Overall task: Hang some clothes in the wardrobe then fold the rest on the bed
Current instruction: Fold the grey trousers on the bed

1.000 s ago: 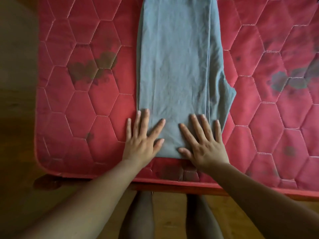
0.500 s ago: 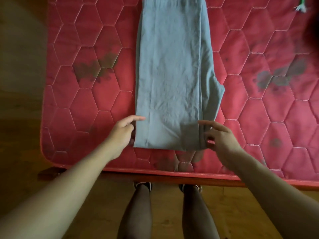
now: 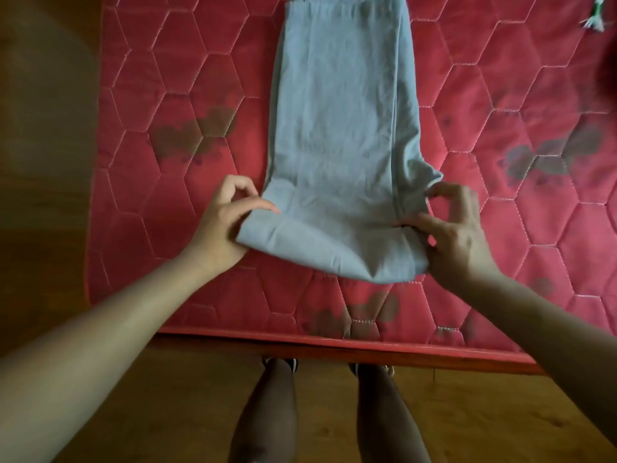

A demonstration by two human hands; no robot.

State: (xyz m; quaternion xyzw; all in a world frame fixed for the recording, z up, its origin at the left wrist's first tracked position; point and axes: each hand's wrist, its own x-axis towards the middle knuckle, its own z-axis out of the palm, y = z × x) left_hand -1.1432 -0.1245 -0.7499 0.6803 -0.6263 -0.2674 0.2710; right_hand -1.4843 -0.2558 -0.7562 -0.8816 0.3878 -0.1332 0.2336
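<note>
A wooden floor (image 3: 43, 168) is seen at the far left, beside the edge of a red quilted mattress (image 3: 133, 182) marked with dark stains (image 3: 190, 138). The near left corner of a grey garment (image 3: 337, 135) is pinched by the left hand (image 3: 222, 225), with the thumb laid on top of the cloth. The garment is spread lengthwise down the middle of the mattress, folded into a long strip; its near end is raised off the quilting, while the rest is laid flat. Below it, the person's legs (image 3: 267, 419) are seen standing on the floor. The near right corner is gripped between the thumb and fingers of the right hand (image 3: 457, 235). A small green-and-white tassel (image 3: 595, 18) is seen at the top right.
</note>
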